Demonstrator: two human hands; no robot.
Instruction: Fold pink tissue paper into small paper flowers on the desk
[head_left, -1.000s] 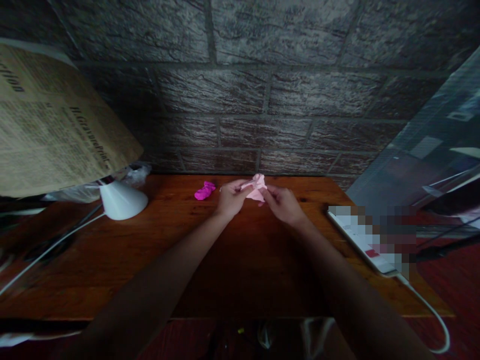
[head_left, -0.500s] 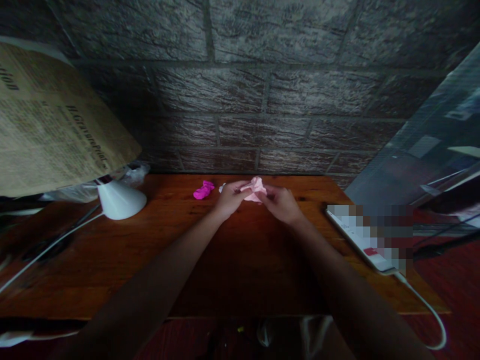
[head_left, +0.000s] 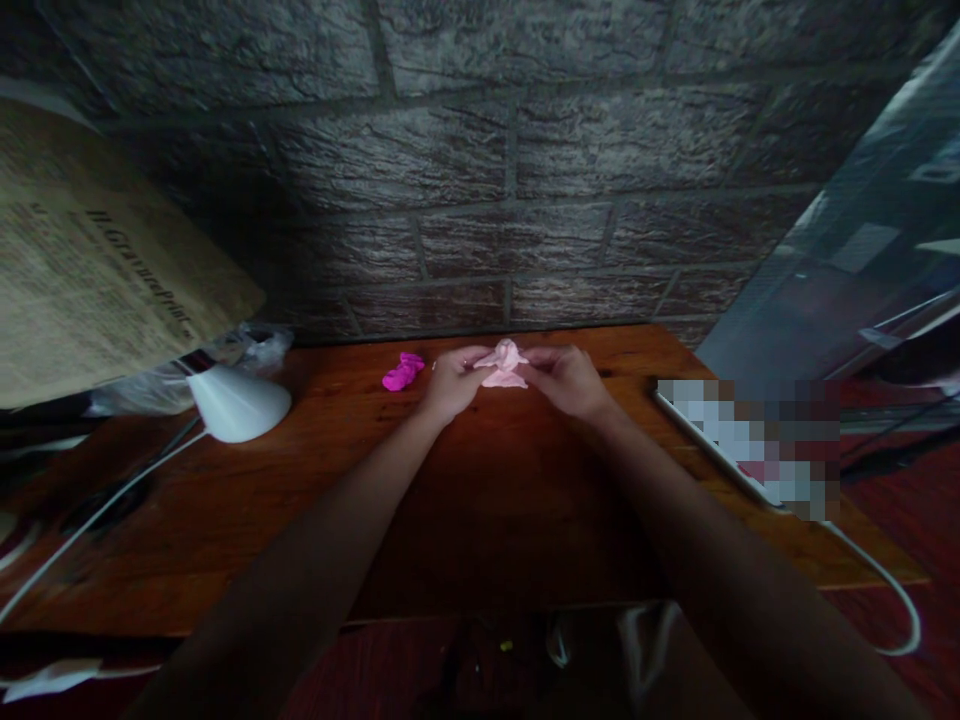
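1. Holding a crumpled, soft-looking pale pink piece (head_left: 503, 367) between left hand (head_left: 454, 385) and right hand (head_left: 571, 382), directly in the gap from fingertips to fingertips, with neither hand plainly nearer.
2. Clamped on its two opposite sides, thumbs toward the viewer; cannot tell how the other fingers lie, being mostly hidden behind.
3. Bunched to a rounded knob at the far end, flaring left to right along the near edge; cannot make out a firm long axis, nor whether touching the wooden table (head_left: 480, 510) or lifted just off it.
4. Lying to the left of the left hand, near but not touching: a crumpled magenta piece (head_left: 403, 371), slanting up to the right.
5. On the near side of the hands, wide room over brown wood, down to the front edge; on the far side, only a narrow strip.
6. Farther right, well apart from the right hand and close to the right edge: a pixelated, flat device (head_left: 709, 435), set aslant.
7. Farther left, well apart from the left hand: a white-based lamp (head_left: 240, 408), limiting room that way.
8. Beyond the table's back edge, closing off the far side: a dark block wall (head_left: 450, 150).
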